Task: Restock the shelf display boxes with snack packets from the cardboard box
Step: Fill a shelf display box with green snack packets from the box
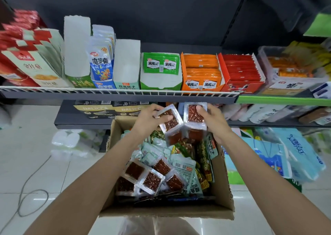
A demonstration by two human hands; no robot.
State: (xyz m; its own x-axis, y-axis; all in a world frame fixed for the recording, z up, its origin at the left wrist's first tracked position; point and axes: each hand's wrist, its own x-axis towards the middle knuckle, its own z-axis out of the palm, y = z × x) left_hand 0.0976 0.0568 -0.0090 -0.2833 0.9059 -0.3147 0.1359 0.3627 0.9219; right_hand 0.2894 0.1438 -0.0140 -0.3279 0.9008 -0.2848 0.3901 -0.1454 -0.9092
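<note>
A brown cardboard box [221, 188] sits below me, filled with several mixed snack packets [180, 164]. Clear packets with dark red-brown squares [143, 177] lie at its near left. My left hand [146, 121] grips one such red-brown packet [170, 121] above the box's far end. My right hand [215, 121] holds a strip of the same packets [194, 116], with more hanging below [179, 137]. On the shelf above stand display boxes: a green one [159, 80], an orange one [201, 73] and a red one [241, 73].
A wire shelf rail [118, 92] runs across in front of the display boxes. Tall white-backed boxes [77, 46] and a blue packet box [102, 64] stand to the left. Tissue packs [293, 154] sit at the right, a cable [28, 190] on the tiled floor at the left.
</note>
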